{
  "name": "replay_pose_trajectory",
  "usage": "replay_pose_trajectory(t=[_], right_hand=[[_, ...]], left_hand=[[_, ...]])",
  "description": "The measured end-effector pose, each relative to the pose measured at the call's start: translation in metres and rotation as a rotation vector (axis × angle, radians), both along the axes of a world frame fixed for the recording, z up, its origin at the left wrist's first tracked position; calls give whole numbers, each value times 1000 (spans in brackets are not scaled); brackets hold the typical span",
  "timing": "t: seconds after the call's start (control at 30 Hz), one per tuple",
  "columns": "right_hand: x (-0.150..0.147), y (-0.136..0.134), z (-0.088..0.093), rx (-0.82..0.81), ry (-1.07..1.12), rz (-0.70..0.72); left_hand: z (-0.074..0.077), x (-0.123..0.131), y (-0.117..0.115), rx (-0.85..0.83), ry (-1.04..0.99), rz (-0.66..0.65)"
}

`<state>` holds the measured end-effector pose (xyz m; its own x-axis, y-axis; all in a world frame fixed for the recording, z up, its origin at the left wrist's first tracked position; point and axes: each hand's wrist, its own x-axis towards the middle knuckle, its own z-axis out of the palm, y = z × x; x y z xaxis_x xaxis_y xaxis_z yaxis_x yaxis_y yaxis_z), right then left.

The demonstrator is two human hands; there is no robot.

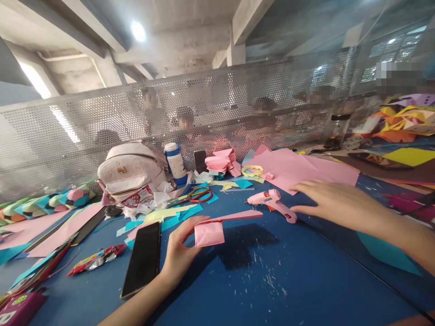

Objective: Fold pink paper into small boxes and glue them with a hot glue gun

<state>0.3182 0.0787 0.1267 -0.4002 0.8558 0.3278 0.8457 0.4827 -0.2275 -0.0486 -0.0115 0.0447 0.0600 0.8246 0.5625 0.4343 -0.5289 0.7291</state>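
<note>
My left hand (pixel 181 251) pinches a folded pink paper piece (pixel 210 233), a small box shape with a long flat strip reaching to the right. The piece is held above the blue table, and its shadow falls below it. My right hand (pixel 326 203) is open, its fingers stretched to the left over the edge of some large pink paper sheets (pixel 306 165). Just left of its thumb lies a pink hot glue gun (pixel 273 201), nozzle pointing left; I see no finger around it. A black phone (pixel 142 258) lies beside my left wrist.
Behind stand a white backpack (pixel 131 165), a bottle (pixel 176 163) and folded pink paper (pixel 220 163) before a perforated metal screen (pixel 210 99). Scissors (pixel 195 195) rest among paper scraps. A red snack wrapper (pixel 96 259) lies left. A black cord (pixel 360 265) crosses the right side.
</note>
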Motion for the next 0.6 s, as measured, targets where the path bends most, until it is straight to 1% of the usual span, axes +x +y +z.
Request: replay_pose_trajectory(t=[0.03, 0.07, 0.13, 0.17, 0.23, 0.33, 0.4, 0.47, 0.53, 0.6], right_hand=[[-3, -11, 9, 106, 19, 26], [-8, -22, 17, 163, 52, 78], [-28, -43, 24, 116, 88, 258], [-40, -51, 24, 65, 98, 352], [-64, -59, 16, 47, 179, 462], [-92, -54, -3, 10, 342, 580], [-104, -46, -15, -23, 478, 603], [-112, -40, -23, -40, 573, 603], [-117, -37, -28, -44, 641, 586], [-119, -37, -32, -27, 690, 550]], left_hand=[[0, 0, 0, 5, 5, -3], [1, 1, 0, 8, 9, -4], [0, 1, -2, -2, 14, -10], [0, 2, -2, -14, 10, -16], [0, 3, -4, -43, -11, -34], [1, 5, -3, -69, -90, -70], [3, 7, -2, -115, -182, -85], [3, 11, -2, -217, -343, -98], [2, 16, -2, -365, -582, -151], [-1, 22, -5, -494, -843, -256]])
